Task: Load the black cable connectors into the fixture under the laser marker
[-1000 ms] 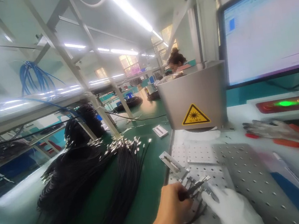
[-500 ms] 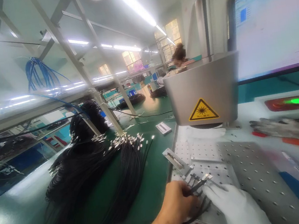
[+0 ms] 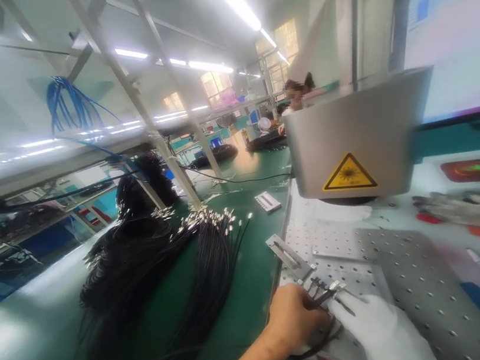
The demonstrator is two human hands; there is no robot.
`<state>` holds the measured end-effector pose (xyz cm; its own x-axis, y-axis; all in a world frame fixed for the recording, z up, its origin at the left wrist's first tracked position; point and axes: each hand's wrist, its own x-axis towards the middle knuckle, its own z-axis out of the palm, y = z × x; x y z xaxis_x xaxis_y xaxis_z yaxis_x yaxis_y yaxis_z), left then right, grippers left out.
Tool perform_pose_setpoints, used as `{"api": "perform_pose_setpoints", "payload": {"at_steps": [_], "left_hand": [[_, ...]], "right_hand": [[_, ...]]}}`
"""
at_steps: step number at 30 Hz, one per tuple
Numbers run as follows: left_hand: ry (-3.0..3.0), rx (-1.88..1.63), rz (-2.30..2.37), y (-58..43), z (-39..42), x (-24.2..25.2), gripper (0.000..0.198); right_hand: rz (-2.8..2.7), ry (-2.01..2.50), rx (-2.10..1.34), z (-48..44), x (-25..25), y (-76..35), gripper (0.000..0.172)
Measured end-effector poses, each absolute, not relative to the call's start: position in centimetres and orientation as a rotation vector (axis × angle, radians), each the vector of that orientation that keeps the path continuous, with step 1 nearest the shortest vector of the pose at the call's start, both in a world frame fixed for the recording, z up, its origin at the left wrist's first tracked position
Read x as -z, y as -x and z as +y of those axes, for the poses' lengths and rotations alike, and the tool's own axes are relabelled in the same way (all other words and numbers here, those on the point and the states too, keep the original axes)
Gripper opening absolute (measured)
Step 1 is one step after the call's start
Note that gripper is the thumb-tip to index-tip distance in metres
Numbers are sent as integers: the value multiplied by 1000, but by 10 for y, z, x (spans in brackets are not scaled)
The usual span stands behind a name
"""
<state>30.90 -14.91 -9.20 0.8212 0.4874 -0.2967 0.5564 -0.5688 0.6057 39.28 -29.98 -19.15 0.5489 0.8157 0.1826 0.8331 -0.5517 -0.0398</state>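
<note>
My bare left hand (image 3: 297, 318) is closed around a few black cables (image 3: 323, 298) over the perforated metal plate. Their silver connector ends (image 3: 338, 286) point to the right, towards my right hand (image 3: 378, 321), which wears a white glove. The gloved thumb and fingers pinch at these ends; the exact contact is partly hidden. Just beyond my left hand, a slotted metal fixture (image 3: 289, 256) lies at an angle on the plate's left edge. Loose lengths of black cable hang below my hands.
Bundled black cables (image 3: 206, 256) with silver ends cover much of the green table (image 3: 243, 328). A metal machine head (image 3: 354, 134) with a yellow warning label overhangs the perforated plate (image 3: 420, 291). Work gloves (image 3: 472, 213) lie at right. A person (image 3: 297, 97) is behind the machine.
The view has turned slightly left, so the machine and monitor appear farther right. Both hands keep their hold near the connector ends, with little visible change.
</note>
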Motion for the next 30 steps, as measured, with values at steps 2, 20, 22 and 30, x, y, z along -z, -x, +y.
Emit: {"api": "perform_pose_setpoints", "payload": {"at_steps": [2,20,22,30], "left_hand": [[-2204,70,722,-306,-145,91,17],[-1654,-22,822,-302,-141,89,17],[-1620,-8,820,-303,-141,88,19],[-2106,-103,800,-302,-146,88,6]], "right_hand": [[-1448,2732,252,-298,184,-389,64],[-1103,2676,87,-302,160,-382,34],[-1148,2663,113,-302,157,-380,41],[-1275,2666,136,-303,150,-379,51]]}}
